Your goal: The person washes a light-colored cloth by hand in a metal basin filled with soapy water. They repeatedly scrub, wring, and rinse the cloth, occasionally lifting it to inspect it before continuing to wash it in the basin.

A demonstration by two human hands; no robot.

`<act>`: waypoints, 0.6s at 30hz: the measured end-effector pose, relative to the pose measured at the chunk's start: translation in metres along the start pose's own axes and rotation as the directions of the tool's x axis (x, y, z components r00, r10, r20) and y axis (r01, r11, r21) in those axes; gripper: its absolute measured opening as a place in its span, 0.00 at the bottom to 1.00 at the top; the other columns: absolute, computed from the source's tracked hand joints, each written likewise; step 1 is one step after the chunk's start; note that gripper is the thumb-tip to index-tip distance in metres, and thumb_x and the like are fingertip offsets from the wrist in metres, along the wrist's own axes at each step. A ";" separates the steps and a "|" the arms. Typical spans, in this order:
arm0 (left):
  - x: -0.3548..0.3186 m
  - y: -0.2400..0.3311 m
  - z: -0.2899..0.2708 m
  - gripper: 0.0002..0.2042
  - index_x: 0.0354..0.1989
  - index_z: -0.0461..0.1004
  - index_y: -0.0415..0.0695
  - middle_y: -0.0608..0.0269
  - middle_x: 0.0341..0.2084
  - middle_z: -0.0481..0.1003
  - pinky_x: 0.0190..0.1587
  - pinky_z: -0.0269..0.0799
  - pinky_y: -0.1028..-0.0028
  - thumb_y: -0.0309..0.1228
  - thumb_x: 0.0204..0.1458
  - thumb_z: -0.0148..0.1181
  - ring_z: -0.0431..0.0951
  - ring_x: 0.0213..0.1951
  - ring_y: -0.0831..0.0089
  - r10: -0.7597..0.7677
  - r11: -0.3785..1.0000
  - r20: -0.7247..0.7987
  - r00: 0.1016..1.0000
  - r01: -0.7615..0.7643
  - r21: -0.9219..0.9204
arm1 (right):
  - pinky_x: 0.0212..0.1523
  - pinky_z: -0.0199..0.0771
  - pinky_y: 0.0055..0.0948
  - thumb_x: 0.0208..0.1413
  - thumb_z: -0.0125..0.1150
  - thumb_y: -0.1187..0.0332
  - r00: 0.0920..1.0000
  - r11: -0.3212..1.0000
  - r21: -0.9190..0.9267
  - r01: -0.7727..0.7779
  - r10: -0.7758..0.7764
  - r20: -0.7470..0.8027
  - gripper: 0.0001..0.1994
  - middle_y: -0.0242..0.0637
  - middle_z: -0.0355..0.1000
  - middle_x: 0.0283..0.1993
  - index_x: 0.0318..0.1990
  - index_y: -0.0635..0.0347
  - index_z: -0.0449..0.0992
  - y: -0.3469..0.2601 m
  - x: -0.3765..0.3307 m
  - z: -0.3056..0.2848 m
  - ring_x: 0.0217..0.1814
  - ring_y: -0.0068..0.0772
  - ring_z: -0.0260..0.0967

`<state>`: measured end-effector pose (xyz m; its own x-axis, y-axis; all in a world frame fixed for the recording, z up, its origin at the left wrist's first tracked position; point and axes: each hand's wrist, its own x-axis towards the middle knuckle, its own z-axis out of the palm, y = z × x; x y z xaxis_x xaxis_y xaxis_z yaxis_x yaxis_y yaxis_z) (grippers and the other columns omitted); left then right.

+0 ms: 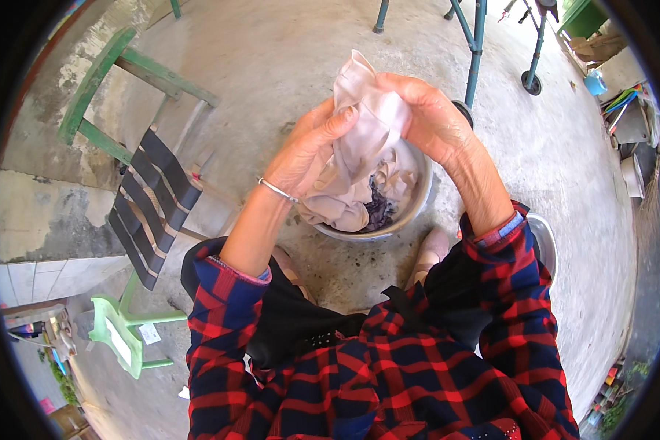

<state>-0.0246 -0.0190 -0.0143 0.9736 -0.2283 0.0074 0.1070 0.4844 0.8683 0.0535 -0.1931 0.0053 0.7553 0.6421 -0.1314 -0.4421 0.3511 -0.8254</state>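
A wet-looking pale pink cloth (368, 136) is bunched up between my two hands, above a round metal basin (416, 209). My left hand (308, 147) grips its left side, thumb over the front and the other fingers mostly hidden behind. On the right, my right hand (429, 117) closes on the cloth's upper right part. The lower end of the cloth hangs down into the basin, where more pale fabric (337, 213) lies heaped. Beside that heap, a dark purple clump (380, 209) shows in the basin.
A folding seat with black straps (158, 205) stands at left, near a green wooden frame (95, 95) and a small light-green plastic stool (121, 337). Blue-green metal legs with wheels (477, 51) rise beyond the basin. Another metal bowl (544, 246) sits by my right knee on the concrete floor.
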 end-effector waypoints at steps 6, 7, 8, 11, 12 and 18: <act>0.002 0.002 -0.016 0.21 0.56 0.66 0.36 0.60 0.47 0.74 0.53 0.69 0.73 0.32 0.55 0.58 0.75 0.47 0.72 0.068 0.997 -0.164 0.984 -0.064 0.034 | 0.38 0.68 0.19 0.47 0.62 0.72 0.993 0.939 -0.340 0.057 -0.017 0.121 0.22 0.33 0.76 0.36 0.52 0.69 0.72 -0.018 -0.003 -0.015 0.35 0.20 0.69; 0.003 0.002 -0.016 0.20 0.55 0.67 0.36 0.59 0.48 0.74 0.54 0.69 0.72 0.31 0.55 0.57 0.75 0.48 0.71 0.095 0.995 -0.178 0.979 -0.097 -0.002 | 0.36 0.68 0.19 0.47 0.63 0.71 0.994 0.935 -0.349 0.065 -0.031 0.102 0.23 0.32 0.76 0.35 0.52 0.69 0.72 -0.019 -0.003 -0.016 0.33 0.19 0.68; 0.003 0.003 -0.014 0.19 0.54 0.67 0.37 0.58 0.48 0.74 0.55 0.68 0.71 0.31 0.54 0.56 0.75 0.49 0.70 0.121 0.991 -0.195 0.973 -0.130 -0.037 | 0.33 0.66 0.18 0.47 0.65 0.70 0.998 0.949 -0.314 0.034 -0.016 0.059 0.21 0.31 0.75 0.34 0.50 0.68 0.73 -0.018 -0.004 -0.014 0.31 0.18 0.67; 0.002 0.008 -0.019 0.19 0.54 0.68 0.36 0.56 0.50 0.73 0.59 0.64 0.66 0.31 0.54 0.52 0.73 0.53 0.65 0.126 0.969 -0.229 0.965 -0.169 -0.178 | 0.29 0.62 0.17 0.47 0.68 0.67 0.998 0.951 -0.306 -0.038 0.053 0.043 0.17 0.29 0.75 0.33 0.44 0.65 0.78 -0.016 -0.009 -0.008 0.29 0.16 0.66; 0.001 0.011 -0.022 0.20 0.54 0.68 0.36 0.55 0.52 0.73 0.61 0.62 0.64 0.32 0.54 0.51 0.72 0.54 0.63 0.116 0.958 -0.237 0.965 -0.171 -0.230 | 0.29 0.63 0.18 0.47 0.69 0.66 0.991 0.927 -0.373 -0.044 0.088 0.103 0.17 0.30 0.76 0.33 0.43 0.64 0.78 -0.016 -0.010 -0.007 0.30 0.17 0.67; -0.006 0.026 -0.023 0.19 0.51 0.69 0.34 0.55 0.48 0.74 0.58 0.65 0.66 0.30 0.51 0.55 0.73 0.52 0.66 0.091 0.941 -0.197 0.976 -0.149 -0.303 | 0.36 0.67 0.19 0.45 0.66 0.73 0.996 0.897 -0.441 0.034 0.004 0.086 0.12 0.30 0.77 0.32 0.40 0.63 0.79 -0.012 -0.007 -0.006 0.31 0.18 0.69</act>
<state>-0.0230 0.0144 -0.0035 0.9999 -0.0124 -0.0120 0.0172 0.7460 0.6657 0.0566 -0.2058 0.0122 0.7094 0.6994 -0.0870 -0.1572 0.0367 -0.9869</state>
